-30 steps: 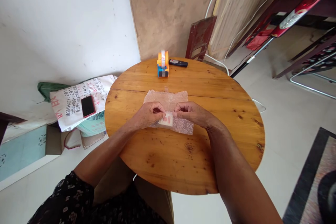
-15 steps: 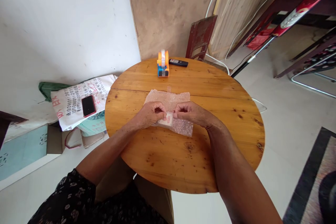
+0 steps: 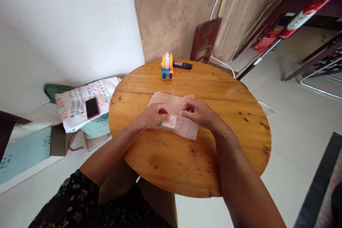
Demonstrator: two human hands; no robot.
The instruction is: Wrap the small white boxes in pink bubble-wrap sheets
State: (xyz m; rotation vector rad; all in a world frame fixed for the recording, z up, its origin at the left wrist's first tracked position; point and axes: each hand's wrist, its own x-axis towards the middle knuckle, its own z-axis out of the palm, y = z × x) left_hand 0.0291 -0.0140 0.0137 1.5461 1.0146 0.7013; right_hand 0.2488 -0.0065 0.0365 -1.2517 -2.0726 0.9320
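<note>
Bubble wrap (image 3: 187,129) lies on a round wooden table (image 3: 229,114). On the wrap's near part, a small white packet (image 3: 169,122) with red print. Left hand (image 3: 157,114) curled over the wrap's left side, right hand (image 3: 198,112) over its right; beyond it, tape dispenser (image 3: 167,66) and black remote (image 3: 182,65).

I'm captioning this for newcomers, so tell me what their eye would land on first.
Probably the bright orange-and-blue tape dispenser, near the far edge of the wooden table, beside a dark remote control. Next, perhaps, the left hand and right hand, close together over bubble wrap bearing a small pale, red-printed block. Left of the table, a red-edged phone lies on a printed white sack.
</note>
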